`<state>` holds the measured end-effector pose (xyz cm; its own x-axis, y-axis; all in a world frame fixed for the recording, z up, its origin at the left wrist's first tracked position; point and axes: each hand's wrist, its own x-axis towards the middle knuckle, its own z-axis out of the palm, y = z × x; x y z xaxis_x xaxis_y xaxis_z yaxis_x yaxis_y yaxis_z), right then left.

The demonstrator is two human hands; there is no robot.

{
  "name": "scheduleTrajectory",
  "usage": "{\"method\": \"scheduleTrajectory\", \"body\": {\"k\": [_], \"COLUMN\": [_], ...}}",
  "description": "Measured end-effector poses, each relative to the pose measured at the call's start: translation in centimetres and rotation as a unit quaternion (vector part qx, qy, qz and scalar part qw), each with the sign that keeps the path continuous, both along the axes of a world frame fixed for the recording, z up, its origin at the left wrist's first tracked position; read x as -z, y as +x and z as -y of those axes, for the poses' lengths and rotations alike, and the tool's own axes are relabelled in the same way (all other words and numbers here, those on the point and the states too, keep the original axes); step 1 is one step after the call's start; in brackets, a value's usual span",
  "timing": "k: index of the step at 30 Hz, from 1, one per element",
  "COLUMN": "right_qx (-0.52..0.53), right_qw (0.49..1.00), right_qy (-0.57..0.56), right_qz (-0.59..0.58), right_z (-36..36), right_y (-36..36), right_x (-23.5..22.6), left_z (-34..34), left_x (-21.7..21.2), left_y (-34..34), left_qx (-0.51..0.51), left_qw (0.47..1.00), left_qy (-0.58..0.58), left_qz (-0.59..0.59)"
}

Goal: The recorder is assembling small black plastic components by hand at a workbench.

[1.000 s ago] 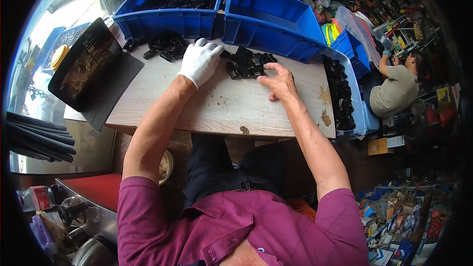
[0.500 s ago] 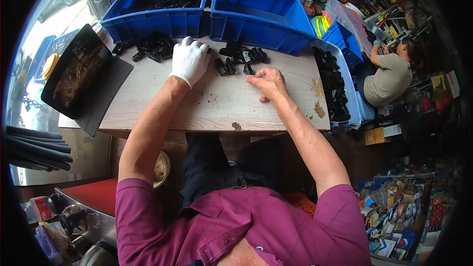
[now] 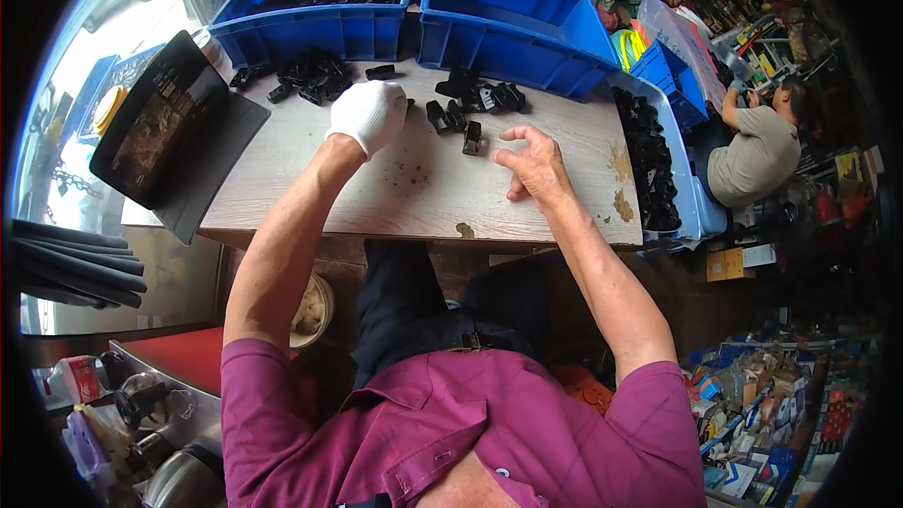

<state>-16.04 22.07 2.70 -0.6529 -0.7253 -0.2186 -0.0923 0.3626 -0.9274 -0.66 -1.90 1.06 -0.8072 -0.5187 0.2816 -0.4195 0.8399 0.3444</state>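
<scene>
My left hand (image 3: 367, 118), in a white knit glove, is curled above the table left of the middle. A bit of a black plastic part (image 3: 410, 103) shows at its fingertips; the rest is hidden by the glove. Bare, my right hand (image 3: 534, 167) hovers with thumb and forefinger apart, empty. Just left of those fingers a single black clip-like piece (image 3: 472, 138) stands on the table. Two similar pieces (image 3: 446, 117) stand beyond it, and a small cluster of black pieces (image 3: 491, 96) lies farther back. Behind my glove is a loose black piece (image 3: 380, 71).
A heap of black pieces (image 3: 315, 75) lies before a blue bin (image 3: 310, 36) of more pieces. Another blue bin (image 3: 513, 58) stands beside it. A tablet (image 3: 155, 122) stands left; a tub of black parts (image 3: 691, 169) is right. A person (image 3: 757, 150) sits beyond.
My right hand has let go of the single black piece and drawn off to the right; that piece now stands nearer me. My gloved hand has come slightly closer, uncovering a loose piece behind it.
</scene>
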Motion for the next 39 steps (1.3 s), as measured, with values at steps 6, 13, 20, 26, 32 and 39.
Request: {"method": "scheduleTrajectory", "body": {"k": [6,13,20,26,32,39], "right_qx": [-0.040,-0.063,-0.065,-0.036,-0.005,-0.002], "right_qw": [0.999,0.996,0.993,0.998,0.999,0.991], "right_qy": [0.007,0.030,0.075,0.037,-0.001,0.098], "right_qz": [-0.021,-0.052,-0.070,-0.038,-0.048,-0.087], "right_z": [0.9,2.3,3.3,2.7,3.0,3.5], "right_y": [0.7,0.8,0.8,0.4,0.8,0.5], "right_x": [-0.6,-0.9,-0.4,0.5,0.7,0.6], "left_z": [1.3,-1.1,0.7,-0.1,-1.1,-3.5], "left_x": [1.6,2.7,1.9,2.5,2.9,1.7], "left_y": [1.3,1.8,1.1,1.6,1.8,2.1], "left_qx": [-0.044,0.001,-0.010,-0.030,0.009,0.078], "left_qw": [0.985,0.988,0.997,0.984,0.987,0.972], "left_qy": [0.069,-0.097,-0.035,-0.020,-0.076,0.019], "left_qz": [-0.153,-0.121,-0.070,-0.174,-0.144,-0.222]}}
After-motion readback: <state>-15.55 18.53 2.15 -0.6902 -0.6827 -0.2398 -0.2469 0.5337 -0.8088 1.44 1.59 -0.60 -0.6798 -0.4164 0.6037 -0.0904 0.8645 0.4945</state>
